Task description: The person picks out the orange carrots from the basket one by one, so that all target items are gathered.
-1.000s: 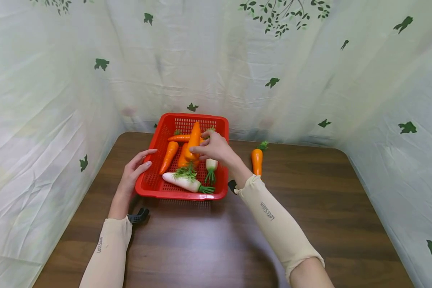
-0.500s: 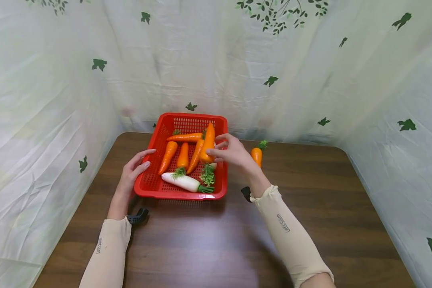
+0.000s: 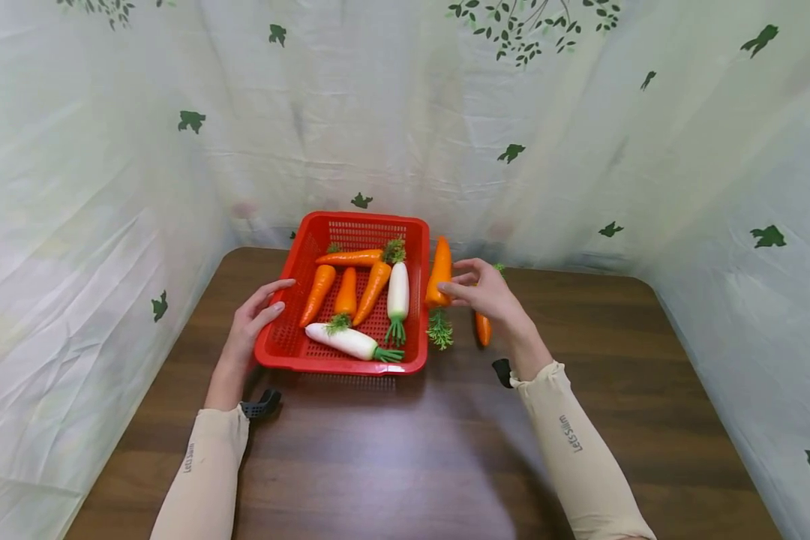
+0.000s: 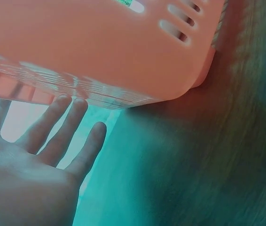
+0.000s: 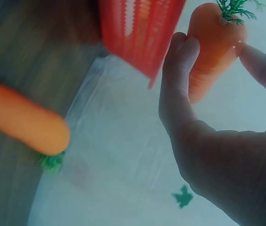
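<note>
My right hand [image 3: 496, 296] pinches an orange carrot [image 3: 440, 274] between thumb and fingers, just past the right rim of a red plastic basket [image 3: 340, 367]. Its tip points up and its green top hangs down. The right wrist view shows thumb and finger on either side of the carrot [image 5: 217, 44]. With straight fingers, my left hand [image 3: 243, 326] touches the basket's left side. Inside the basket lie several carrots [image 3: 319, 292] and two white radishes, one upright along the right side [image 3: 398, 289], one across the front [image 3: 340, 339].
Another carrot [image 3: 484, 330] lies on the brown wooden table [image 3: 378, 457], right of the basket and partly hidden behind my right hand. A pale curtain [image 3: 405, 112] with green leaf prints surrounds the table at the back and sides.
My right hand has carried the carrot rightward, from over the middle of the basket to beyond its right rim. The radish beneath is uncovered. My left hand stays at the basket's left side.
</note>
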The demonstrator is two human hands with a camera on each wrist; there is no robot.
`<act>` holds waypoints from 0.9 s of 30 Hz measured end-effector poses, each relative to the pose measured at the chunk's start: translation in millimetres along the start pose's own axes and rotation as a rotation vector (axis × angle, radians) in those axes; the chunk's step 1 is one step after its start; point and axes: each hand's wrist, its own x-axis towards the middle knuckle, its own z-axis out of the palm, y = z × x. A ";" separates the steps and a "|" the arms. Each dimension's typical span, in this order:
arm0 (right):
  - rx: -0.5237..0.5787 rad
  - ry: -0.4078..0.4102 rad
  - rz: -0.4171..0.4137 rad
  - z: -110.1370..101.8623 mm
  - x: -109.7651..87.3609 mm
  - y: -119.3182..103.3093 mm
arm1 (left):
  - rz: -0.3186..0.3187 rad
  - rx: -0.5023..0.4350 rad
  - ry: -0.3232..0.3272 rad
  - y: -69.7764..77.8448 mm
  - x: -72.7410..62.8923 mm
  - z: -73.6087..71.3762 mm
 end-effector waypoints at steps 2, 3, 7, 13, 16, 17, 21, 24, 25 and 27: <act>0.002 0.000 0.005 -5.8 0.4 5.1 | 0.001 0.003 0.003 0.0 -0.3 -0.8; 0.004 0.004 0.009 -8.7 -0.3 7.4 | 0.002 0.001 0.002 -0.1 -0.4 -1.3; 0.040 0.013 0.026 -21.6 -2.9 19.5 | -0.001 -0.007 -0.004 -0.6 -0.1 -2.2; 0.047 0.046 0.031 -47.5 -6.6 41.2 | 0.002 -0.013 -0.010 -1.0 1.3 -2.3; 0.031 0.059 0.031 -59.6 -7.5 50.2 | 0.008 -0.017 -0.016 -0.8 2.0 -2.4; 0.024 0.063 0.034 -63.2 -7.7 52.7 | 0.008 -0.020 -0.018 -0.8 2.1 -2.6; -0.036 0.070 0.065 -75.6 -7.5 60.9 | 0.007 -0.026 -0.022 -1.0 2.3 -3.1; -0.100 0.085 0.098 -81.7 -7.9 66.3 | 0.007 -0.025 -0.021 -1.3 2.0 -3.3; -0.121 0.089 0.108 -83.1 -7.8 68.6 | 0.007 -0.026 -0.020 -1.3 1.8 -3.2; -0.150 0.096 0.129 -85.1 -7.8 72.8 | 0.005 -0.024 -0.019 -1.4 1.3 -3.1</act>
